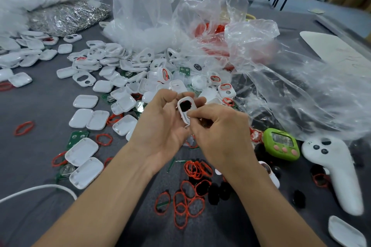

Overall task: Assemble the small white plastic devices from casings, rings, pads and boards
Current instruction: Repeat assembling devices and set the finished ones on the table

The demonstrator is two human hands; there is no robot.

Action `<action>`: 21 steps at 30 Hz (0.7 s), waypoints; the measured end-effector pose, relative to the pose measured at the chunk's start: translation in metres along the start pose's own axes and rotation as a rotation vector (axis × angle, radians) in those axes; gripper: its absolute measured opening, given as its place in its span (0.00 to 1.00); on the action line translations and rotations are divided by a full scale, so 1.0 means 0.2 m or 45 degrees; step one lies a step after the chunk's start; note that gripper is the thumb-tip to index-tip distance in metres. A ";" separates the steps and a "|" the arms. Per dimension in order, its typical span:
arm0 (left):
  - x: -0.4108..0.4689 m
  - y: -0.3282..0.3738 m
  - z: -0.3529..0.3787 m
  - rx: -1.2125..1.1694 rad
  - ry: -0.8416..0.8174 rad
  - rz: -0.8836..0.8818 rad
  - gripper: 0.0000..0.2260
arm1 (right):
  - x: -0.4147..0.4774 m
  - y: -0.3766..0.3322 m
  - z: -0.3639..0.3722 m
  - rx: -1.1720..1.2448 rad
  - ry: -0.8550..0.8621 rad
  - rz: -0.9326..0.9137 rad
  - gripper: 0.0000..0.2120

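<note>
While palm-up, left hand (160, 124) cradles casing (185, 109) — right hand (218, 132) pinches.

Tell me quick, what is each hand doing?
Left hand: cupped around the white casing, holding it up.
Right hand: fingers pinched shut on the casing's lower edge.

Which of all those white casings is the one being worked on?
The casing held up between both hands, with a dark pad showing through its oval opening; all the others lie on the table.
</note>
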State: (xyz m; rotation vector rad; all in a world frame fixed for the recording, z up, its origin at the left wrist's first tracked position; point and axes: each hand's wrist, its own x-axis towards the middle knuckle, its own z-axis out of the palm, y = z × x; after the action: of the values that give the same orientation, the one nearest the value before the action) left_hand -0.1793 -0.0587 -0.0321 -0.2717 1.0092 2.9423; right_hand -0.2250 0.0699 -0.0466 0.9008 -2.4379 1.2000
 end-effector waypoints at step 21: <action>0.03 -0.06 -0.02 0.171 0.113 0.120 0.24 | 0.06 0.06 -0.02 0.517 0.041 0.538 0.12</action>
State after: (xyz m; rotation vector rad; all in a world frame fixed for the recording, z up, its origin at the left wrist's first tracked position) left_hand -0.1839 -0.0527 -0.0435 -0.3637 1.2583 2.9508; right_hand -0.2421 0.0746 -0.0453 0.4524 -2.4760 1.8886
